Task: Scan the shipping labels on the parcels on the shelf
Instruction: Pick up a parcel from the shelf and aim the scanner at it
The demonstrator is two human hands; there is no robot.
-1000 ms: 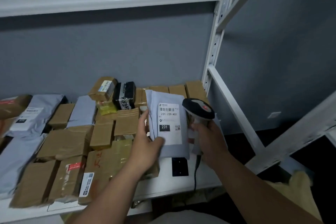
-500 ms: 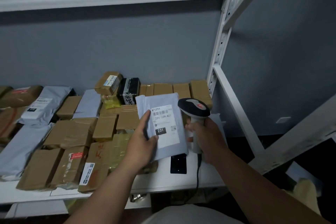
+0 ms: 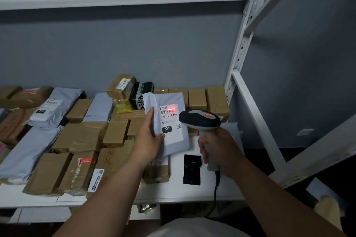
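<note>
While left hand (image 3: 148, 140) grips parcel (image 3: 169, 125), scanner (image 3: 200, 119) faces label (image 3: 170, 121).

White shelf (image 3: 192, 191): brown cardboard parcels (image 3: 84, 136) and grey poly mailers (image 3: 27, 152) packed across left and back; black flat holder (image 3: 192, 169) near front right.

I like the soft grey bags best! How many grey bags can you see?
5. One grey bag in the left hand, a labelled bag at back left, a plain bag beside it, a long bag at front left, a fifth bag peeking behind the scanner. More may be hidden.
</note>
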